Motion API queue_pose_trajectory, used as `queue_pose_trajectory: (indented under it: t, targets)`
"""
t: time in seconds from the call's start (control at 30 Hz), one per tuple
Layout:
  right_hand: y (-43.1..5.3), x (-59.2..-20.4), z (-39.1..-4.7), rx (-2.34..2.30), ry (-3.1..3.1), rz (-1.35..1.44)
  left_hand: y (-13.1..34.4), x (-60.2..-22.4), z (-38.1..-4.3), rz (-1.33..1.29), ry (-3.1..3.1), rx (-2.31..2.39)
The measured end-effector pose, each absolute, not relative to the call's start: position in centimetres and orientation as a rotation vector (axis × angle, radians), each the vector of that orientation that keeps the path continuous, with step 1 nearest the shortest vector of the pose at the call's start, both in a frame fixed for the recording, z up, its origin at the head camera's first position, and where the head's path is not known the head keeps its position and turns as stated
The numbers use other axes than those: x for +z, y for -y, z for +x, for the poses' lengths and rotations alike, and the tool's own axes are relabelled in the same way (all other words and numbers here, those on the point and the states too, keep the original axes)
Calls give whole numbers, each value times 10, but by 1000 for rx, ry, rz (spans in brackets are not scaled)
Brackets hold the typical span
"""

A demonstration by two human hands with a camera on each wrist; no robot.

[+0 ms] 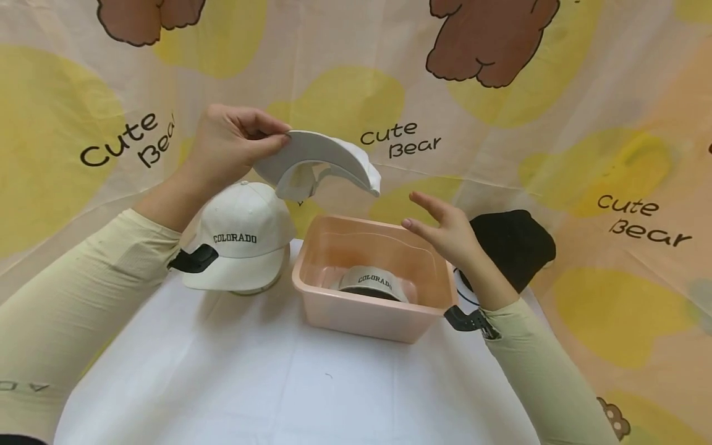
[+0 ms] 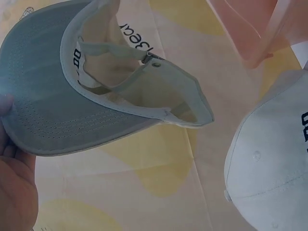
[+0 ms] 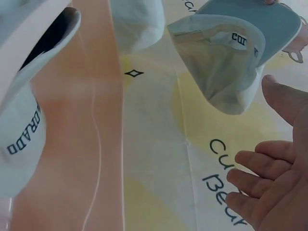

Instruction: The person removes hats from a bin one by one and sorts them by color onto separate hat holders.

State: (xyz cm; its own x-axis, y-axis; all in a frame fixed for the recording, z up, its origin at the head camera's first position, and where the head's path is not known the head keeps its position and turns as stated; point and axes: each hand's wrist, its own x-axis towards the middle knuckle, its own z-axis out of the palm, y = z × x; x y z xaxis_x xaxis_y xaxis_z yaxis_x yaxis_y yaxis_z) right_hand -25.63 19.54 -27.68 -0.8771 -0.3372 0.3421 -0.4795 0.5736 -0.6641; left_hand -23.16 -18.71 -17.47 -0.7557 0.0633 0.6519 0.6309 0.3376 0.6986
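My left hand (image 1: 233,139) pinches a white baseball cap (image 1: 328,151) by the edge of its brim, lifted above the table. In the left wrist view the underside of the brim (image 2: 48,91) and the cap's hollow inside with its rear strap show. My right hand (image 1: 447,235) is raised over the right side of a pink plastic bin (image 1: 367,321), fingers spread and touching nothing. Inside the bin lies another white cap (image 1: 372,281) lettered COLORADO. A third white COLORADO cap (image 1: 239,228) sits on a low support to the left of the bin, under my left forearm.
A black knit-looking hat (image 1: 517,247) stands right of the bin, partly behind my right hand. A white cloth (image 1: 278,377) covers the table. Behind it hangs a yellow-patterned curtain (image 1: 334,93) printed with bears and lettering.
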Motion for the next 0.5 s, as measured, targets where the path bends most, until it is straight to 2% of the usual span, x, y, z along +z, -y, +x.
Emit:
queue_pose_trajectory:
  t: [0.5]
  targets:
    - [-135,-287,-297,1761,2453,747,190,-181,-236,-599,2021,-1436]
